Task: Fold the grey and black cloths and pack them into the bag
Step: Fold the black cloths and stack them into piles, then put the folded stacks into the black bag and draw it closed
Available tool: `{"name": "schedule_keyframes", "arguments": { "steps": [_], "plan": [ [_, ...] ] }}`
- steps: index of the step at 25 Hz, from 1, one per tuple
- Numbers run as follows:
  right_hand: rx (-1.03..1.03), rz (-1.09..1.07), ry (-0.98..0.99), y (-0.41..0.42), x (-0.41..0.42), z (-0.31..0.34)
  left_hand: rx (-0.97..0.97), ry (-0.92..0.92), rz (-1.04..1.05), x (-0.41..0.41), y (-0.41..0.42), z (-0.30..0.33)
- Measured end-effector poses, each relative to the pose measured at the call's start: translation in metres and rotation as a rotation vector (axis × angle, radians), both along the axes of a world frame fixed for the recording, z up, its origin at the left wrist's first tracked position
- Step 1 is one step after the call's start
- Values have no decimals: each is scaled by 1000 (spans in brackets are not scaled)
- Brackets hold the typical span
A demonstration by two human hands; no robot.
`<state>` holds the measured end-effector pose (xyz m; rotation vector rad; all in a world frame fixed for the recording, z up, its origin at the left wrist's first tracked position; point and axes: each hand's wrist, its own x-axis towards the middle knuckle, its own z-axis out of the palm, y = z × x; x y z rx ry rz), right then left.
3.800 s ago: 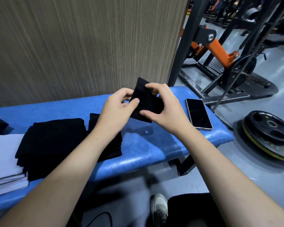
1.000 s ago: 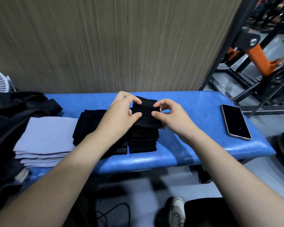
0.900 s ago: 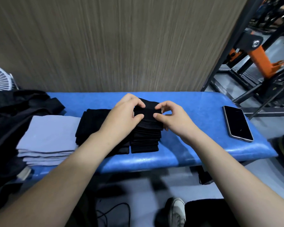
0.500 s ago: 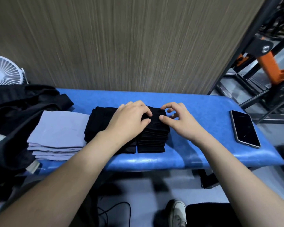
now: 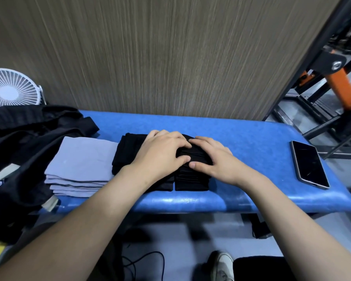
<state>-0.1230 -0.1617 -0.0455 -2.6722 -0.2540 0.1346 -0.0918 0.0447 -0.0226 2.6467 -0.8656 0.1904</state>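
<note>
On blue bench (image 5: pixel 241 138), both hands flat atop folded black cloths (image 5: pixel 190 179), no legible writing.

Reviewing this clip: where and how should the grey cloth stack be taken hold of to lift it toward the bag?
Probably pinch the grey cloth stack by its two short sides, one hand each. Its layered edges face the person, so side grips should keep the loose layers together.

One view only, your head camera: it looks forward and down, wide-angle, close over the blue bench (image 5: pixel 251 138) at centre frame. Panelled wall (image 5: pixel 170 47) fills the top; floor (image 5: pixel 170 240) along the bottom.
</note>
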Motion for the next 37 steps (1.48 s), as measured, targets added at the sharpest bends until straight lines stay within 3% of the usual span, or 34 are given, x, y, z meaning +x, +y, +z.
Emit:
{"name": "schedule_keyframes", "arguments": {
  "steps": [4,9,21,28,34,37],
  "plan": [
    [-100,53,-87,7,-2,11,-61,-24,1,-2,11,1],
    [-44,138,-170,33,-4,31,-143,-71,74,0,56,7],
    [-187,354,-374,164,0,43,-363,-158,421,-59,207,-1],
    [-411,488,-237,226,25,42,-134,-151,451,-78,234,-20],
    [-618,492,59,262,40,44,-176,56,444,-84,232,-28],
    [-724,458,66,277,36,29,-239,163,432,-86,236,-29]
  ]
}}
